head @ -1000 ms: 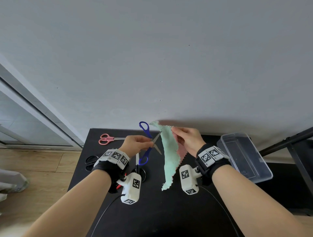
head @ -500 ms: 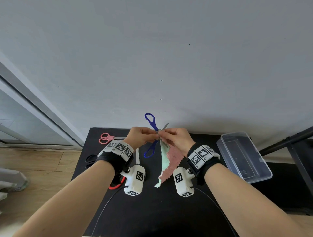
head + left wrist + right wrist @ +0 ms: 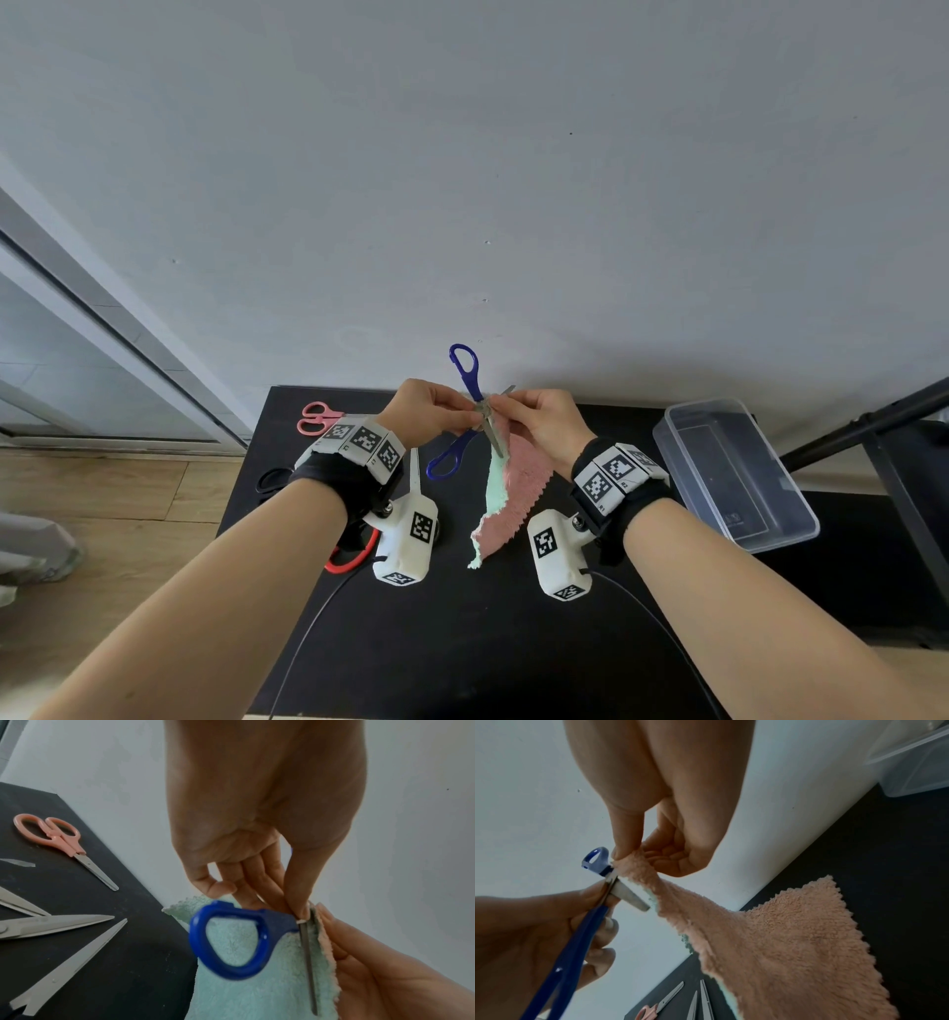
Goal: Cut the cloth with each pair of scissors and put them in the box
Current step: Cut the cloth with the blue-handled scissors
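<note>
My left hand [image 3: 468,411] pinches the blue-handled scissors [image 3: 473,385] near the pivot, above the far middle of the table. The blades stand apart: one lies down along the cloth's top edge and the other tip points up right. In the left wrist view one blue handle loop [image 3: 272,920] hangs below my fingers [image 3: 295,910]. My right hand [image 3: 497,407] pinches the top of the cloth [image 3: 518,488], mint green on one side and pink on the other [image 3: 795,943], and the cloth hangs to the table. A clear plastic box [image 3: 734,462] stands at the right with nothing in it.
Pink scissors [image 3: 316,417] lie at the table's far left. Black handles [image 3: 272,480], red handles [image 3: 354,557] and long steel blades [image 3: 56,925] of other scissors lie under my left wrist. The black table [image 3: 462,642] meets a grey wall. A black stand [image 3: 873,426] is at the right.
Both hands rose slightly and came together. The cloth turned so its pink side shows, and the scissors' blades now sit at the top edge that my right hand pinches.
</note>
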Demonstrator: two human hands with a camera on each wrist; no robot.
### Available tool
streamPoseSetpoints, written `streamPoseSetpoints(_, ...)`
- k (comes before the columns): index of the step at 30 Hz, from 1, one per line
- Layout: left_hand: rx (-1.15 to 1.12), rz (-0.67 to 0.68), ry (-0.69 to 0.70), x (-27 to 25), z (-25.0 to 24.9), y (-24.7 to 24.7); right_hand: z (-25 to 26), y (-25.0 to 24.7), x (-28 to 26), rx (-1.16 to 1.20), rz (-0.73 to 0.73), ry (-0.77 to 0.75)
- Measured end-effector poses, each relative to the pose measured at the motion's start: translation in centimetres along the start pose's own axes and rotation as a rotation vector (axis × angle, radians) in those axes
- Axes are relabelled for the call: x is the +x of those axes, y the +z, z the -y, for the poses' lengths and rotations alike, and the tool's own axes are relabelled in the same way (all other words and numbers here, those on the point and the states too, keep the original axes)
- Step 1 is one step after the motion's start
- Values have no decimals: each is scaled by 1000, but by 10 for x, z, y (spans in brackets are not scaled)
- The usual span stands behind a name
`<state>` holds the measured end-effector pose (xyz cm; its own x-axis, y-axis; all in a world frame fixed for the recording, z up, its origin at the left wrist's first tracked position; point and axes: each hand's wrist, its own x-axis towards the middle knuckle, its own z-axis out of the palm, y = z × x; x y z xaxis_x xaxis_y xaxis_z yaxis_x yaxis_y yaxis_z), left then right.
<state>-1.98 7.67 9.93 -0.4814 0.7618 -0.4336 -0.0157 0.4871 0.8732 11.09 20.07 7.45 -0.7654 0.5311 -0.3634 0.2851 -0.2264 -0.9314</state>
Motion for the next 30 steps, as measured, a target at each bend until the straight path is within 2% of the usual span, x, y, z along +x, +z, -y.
streamPoseSetpoints(10, 83, 7, -63, -3, 10, -9, 3, -25, 5, 62, -139, -4)
streamPoseSetpoints(20, 115, 0, -76, -3, 8, -10, 28, -18, 8, -448, 133, -95)
streamPoseSetpoints(26, 121, 51, -76, -3, 9, -10, 31, -13, 10, -544, 210, -74)
streamPoseSetpoints(30, 150, 59, -64, -3, 9, -9, 26, -8, 10, -565, 208, -42)
